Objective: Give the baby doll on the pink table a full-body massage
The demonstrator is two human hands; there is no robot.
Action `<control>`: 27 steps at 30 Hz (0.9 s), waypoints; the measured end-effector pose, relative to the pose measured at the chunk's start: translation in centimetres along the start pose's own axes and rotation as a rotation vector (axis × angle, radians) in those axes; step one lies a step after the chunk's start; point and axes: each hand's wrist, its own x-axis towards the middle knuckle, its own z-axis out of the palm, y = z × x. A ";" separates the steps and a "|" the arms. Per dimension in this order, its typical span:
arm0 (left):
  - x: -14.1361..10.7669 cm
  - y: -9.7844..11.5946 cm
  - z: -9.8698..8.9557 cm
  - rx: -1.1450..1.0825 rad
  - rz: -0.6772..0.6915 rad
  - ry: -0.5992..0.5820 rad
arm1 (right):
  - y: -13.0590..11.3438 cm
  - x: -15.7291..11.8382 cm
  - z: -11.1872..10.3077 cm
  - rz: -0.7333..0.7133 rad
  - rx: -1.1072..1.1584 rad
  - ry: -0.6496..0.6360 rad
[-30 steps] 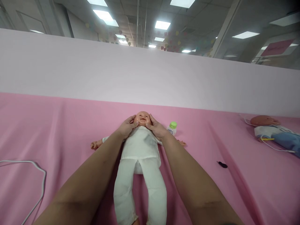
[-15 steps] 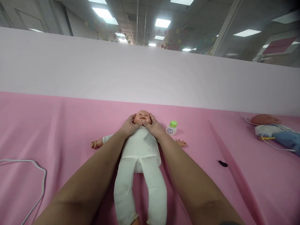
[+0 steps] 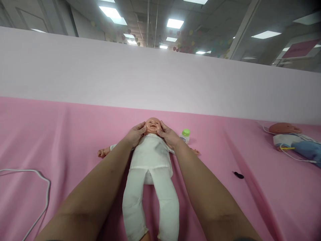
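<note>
A baby doll (image 3: 151, 157) in a white cloth body lies on its back with its head away from me and its arms spread out. My left hand (image 3: 137, 133) cups the left side of the doll's head, the thumb on its cheek and the fingers along the side. On the other side my right hand (image 3: 168, 134) holds the head the same way, its thumb by the cheek near the jaw. Both hands' fingertips are partly hidden around the head. Just beyond my right wrist stands a small clear bottle (image 3: 185, 135) with a green cap, partly covered by that wrist.
Pink cloth (image 3: 82, 134) covers the table, with folds at the right. A second doll (image 3: 296, 142) in blue and white lies at the far right. A small black object (image 3: 238, 175) rests nearer, and a white cable (image 3: 47, 190) curves at the left. A white wall panel (image 3: 155, 80) rises behind.
My thumbs have slid outward from the doll's chin to its cheeks, and both hands have moved slightly apart. My right wrist now covers more of the bottle.
</note>
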 end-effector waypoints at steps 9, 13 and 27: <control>0.2 -0.6 -0.1 0.153 0.043 0.019 | -0.4 -0.1 0.8 -0.011 -0.146 0.121; 0.7 -1.2 -0.6 0.323 0.066 0.122 | -0.6 -0.1 1.8 -0.029 -0.333 0.242; -0.2 0.0 0.4 0.013 0.018 -0.025 | 0.1 0.0 0.4 -0.023 -0.042 0.033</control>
